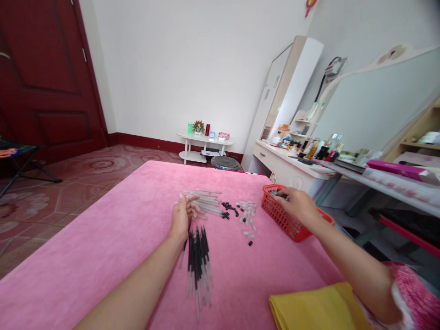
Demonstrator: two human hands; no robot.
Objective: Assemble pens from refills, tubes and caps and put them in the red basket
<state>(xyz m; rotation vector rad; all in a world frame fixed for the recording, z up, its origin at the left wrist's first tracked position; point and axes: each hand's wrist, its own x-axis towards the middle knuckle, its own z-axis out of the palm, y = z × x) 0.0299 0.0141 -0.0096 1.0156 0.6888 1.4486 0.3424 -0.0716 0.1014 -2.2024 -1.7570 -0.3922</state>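
Observation:
My left hand (182, 215) rests on the pink cloth at the left end of a bundle of clear pen barrels (209, 204), thumb apart from loosely bent fingers, and no held thing shows in it. Just below it lies a pile of black pen refills (197, 250) with clear ends. My right hand (297, 204) reaches over the rim of a red plastic basket (287, 223), its fingers bent together inside; what they pinch is hidden. Between the hands lie small black plugs (228, 208) and clear pen caps (248, 213).
The pink-covered table (103, 247) bears a folded yellow cloth (316, 307) at its near right. A white dresser (278, 158) with bottles stands at the right. Further back is a low white stand (206, 137); a dark red door (44, 78) is at the left.

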